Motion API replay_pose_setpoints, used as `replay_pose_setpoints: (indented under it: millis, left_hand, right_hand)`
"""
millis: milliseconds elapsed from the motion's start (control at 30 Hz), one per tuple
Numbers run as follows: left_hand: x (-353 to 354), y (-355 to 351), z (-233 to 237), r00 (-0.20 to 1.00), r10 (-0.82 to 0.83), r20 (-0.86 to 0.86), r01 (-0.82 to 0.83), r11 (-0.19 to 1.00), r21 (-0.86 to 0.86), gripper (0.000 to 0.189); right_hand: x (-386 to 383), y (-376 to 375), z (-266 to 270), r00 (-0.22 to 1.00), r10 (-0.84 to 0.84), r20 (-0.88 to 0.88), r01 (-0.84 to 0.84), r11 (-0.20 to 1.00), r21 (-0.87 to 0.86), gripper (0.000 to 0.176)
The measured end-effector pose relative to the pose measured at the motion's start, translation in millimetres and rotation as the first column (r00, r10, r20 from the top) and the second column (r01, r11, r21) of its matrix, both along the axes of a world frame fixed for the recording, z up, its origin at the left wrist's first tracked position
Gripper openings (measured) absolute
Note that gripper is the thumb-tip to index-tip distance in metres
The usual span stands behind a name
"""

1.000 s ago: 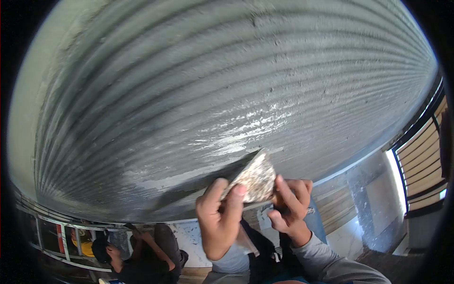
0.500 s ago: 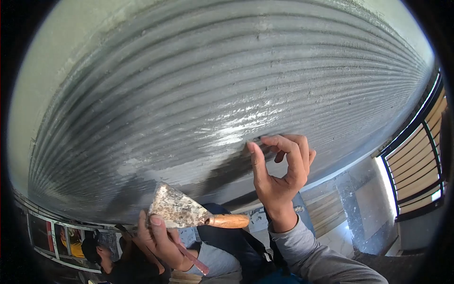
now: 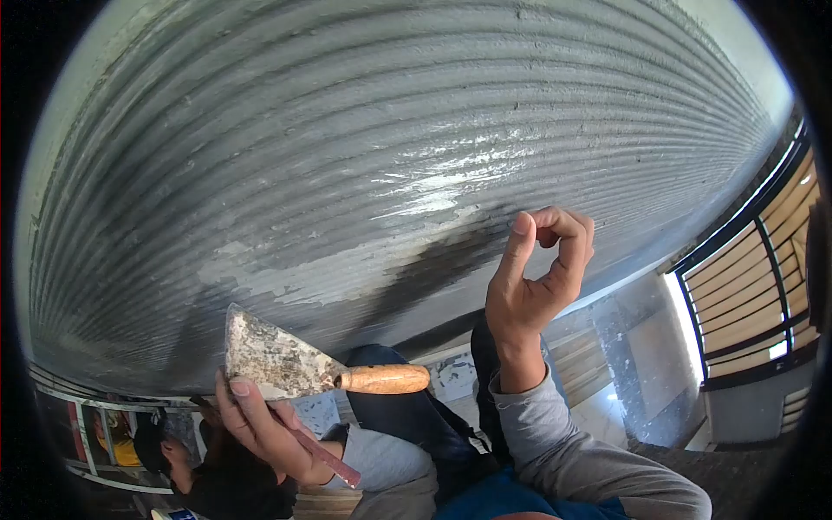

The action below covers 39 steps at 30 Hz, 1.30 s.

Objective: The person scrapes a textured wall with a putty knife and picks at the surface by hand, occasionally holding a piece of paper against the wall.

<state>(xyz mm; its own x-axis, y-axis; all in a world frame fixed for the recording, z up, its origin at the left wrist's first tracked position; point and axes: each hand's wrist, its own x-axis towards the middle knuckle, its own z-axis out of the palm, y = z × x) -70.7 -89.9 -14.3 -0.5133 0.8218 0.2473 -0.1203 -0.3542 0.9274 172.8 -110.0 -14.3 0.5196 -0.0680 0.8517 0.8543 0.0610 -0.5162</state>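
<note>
My left hand (image 3: 260,420) grips a putty knife (image 3: 286,360) by its broad blade. The blade is crusted with dried white and brown material, and its wooden handle points right. A reddish-brown strip, perhaps sandpaper (image 3: 329,459), lies against the same hand and sticks out below it. Over the lower part of the grey ridged wall (image 3: 347,173), my right hand (image 3: 542,277) is raised with thumb and curled fingers pressed together. Whether anything sits between those fingertips is hidden. A smoother, lighter patch (image 3: 347,269) crosses the lower ridges near both hands.
At lower left, a person in dark clothes and a cap (image 3: 234,477) is close to my left arm, by a pale metal frame (image 3: 82,433). A barred gate or window (image 3: 745,286) stands at right. Paint-spotted floor tiles (image 3: 650,355) lie below the wall.
My left hand and the putty knife have moved left and slightly up in view. My right hand has risen and shifted right, and its thumb and fingers have come together.
</note>
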Motion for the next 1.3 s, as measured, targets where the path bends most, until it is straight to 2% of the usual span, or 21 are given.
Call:
replay_pose_setpoints:
  millis: [67,200,267,300,367,467,600,667,700,767,833,900,967,1000,1067,1167,1233,1300]
  left_hand:
    - [-12.4,2.7,-21.4,0.988,-0.056,-0.145,0.064,0.997,0.053,0.045]
    - [-16.9,8.9,-28.3,0.994,-0.077,-0.077,0.083,0.993,0.089,0.047]
    - [-18.9,8.3,-29.3,0.978,-0.115,-0.173,0.134,0.986,0.099,0.050]
    - [-15.8,6.2,-21.9,0.979,-0.114,-0.168,0.132,0.986,0.102,0.050]
    - [-6.8,-0.1,-0.1,0.987,-0.157,-0.038,0.157,0.988,-0.006,0.051]
    - [-7.9,0.9,2.2,0.983,-0.178,-0.043,0.177,0.984,-0.027,0.051]
    - [-9.8,-2.5,8.2,0.986,-0.164,-0.031,0.160,0.983,-0.093,0.051]
    - [-11.9,-1.4,4.7,0.990,-0.141,-0.001,0.140,0.986,-0.093,0.052]
    - [-10.0,-1.2,6.3,0.990,-0.139,0.010,0.139,0.986,-0.094,0.052]
    - [-6.3,-1.2,11.9,0.988,-0.149,0.037,0.153,0.981,-0.118,0.052]
    - [-8.9,0.3,7.8,0.981,-0.192,0.022,0.193,0.976,-0.102,0.051]
    - [-10.0,-1.2,1.2,0.972,-0.235,0.002,0.234,0.969,-0.084,0.050]
    - [-8.7,-2.0,-7.8,0.995,-0.086,-0.051,0.083,0.995,-0.045,0.048]
    - [-5.3,-2.0,-2.6,0.996,-0.081,-0.047,0.080,0.996,-0.038,0.048]
    - [-0.2,-4.4,8.1,0.991,-0.062,0.119,0.075,0.992,-0.103,0.046]
    - [-2.7,-2.2,5.5,0.989,-0.110,0.103,0.119,0.990,-0.079,0.045]
    - [-3.8,-2.0,6.8,0.986,-0.131,0.101,0.139,0.987,-0.082,0.045]
    - [-6.1,-2.0,5.7,0.983,-0.156,0.099,0.164,0.983,-0.086,0.045]
  right_hand:
    - [-2.4,-1.8,-0.6,0.999,0.029,0.025,-0.028,0.999,-0.029,0.018]
    - [-8.8,2.5,7.7,0.995,0.020,0.098,-0.011,0.995,-0.096,0.022]
    - [-4.6,1.8,10.6,0.986,-0.025,0.163,0.048,0.990,-0.136,0.024]
    - [-3.4,0.3,11.2,0.985,-0.024,0.168,0.047,0.990,-0.133,0.024]
    - [-0.4,-2.0,12.0,0.966,-0.070,0.248,0.115,0.979,-0.171,0.024]
    - [4.8,0.3,12.7,0.930,-0.121,0.346,0.204,0.956,-0.212,0.022]
    - [17.4,0.8,14.3,0.922,-0.119,0.368,0.202,0.960,-0.193,0.021]
    - [25.3,-3.0,13.7,0.960,-0.144,0.238,0.175,0.978,-0.111,0.021]
    - [23.5,-4.2,13.1,0.958,-0.142,0.250,0.174,0.978,-0.112,0.021]
    - [15.3,-8.1,7.9,0.964,-0.016,0.266,0.053,0.990,-0.132,0.022]
    - [11.7,-6.2,6.2,0.950,-0.013,0.313,0.062,0.987,-0.146,0.023]
    - [6.0,-3.7,9.0,0.958,0.001,0.286,0.051,0.983,-0.174,0.027]
    - [6.8,-1.3,9.2,0.955,-0.017,0.295,0.061,0.988,-0.140,0.028]
    - [5.0,-2.6,11.2,0.951,-0.063,0.304,0.112,0.983,-0.146,0.025]
    - [2.9,-2.4,11.2,0.944,-0.105,0.312,0.159,0.976,-0.152,0.021]
    - [3.6,-1.2,10.7,0.932,-0.132,0.338,0.188,0.972,-0.139,0.019]
    - [4.4,-1.5,13.1,0.915,-0.149,0.375,0.245,0.944,-0.222,0.021]
    - [7.6,1.1,12.8,0.914,-0.136,0.383,0.238,0.943,-0.234,0.020]
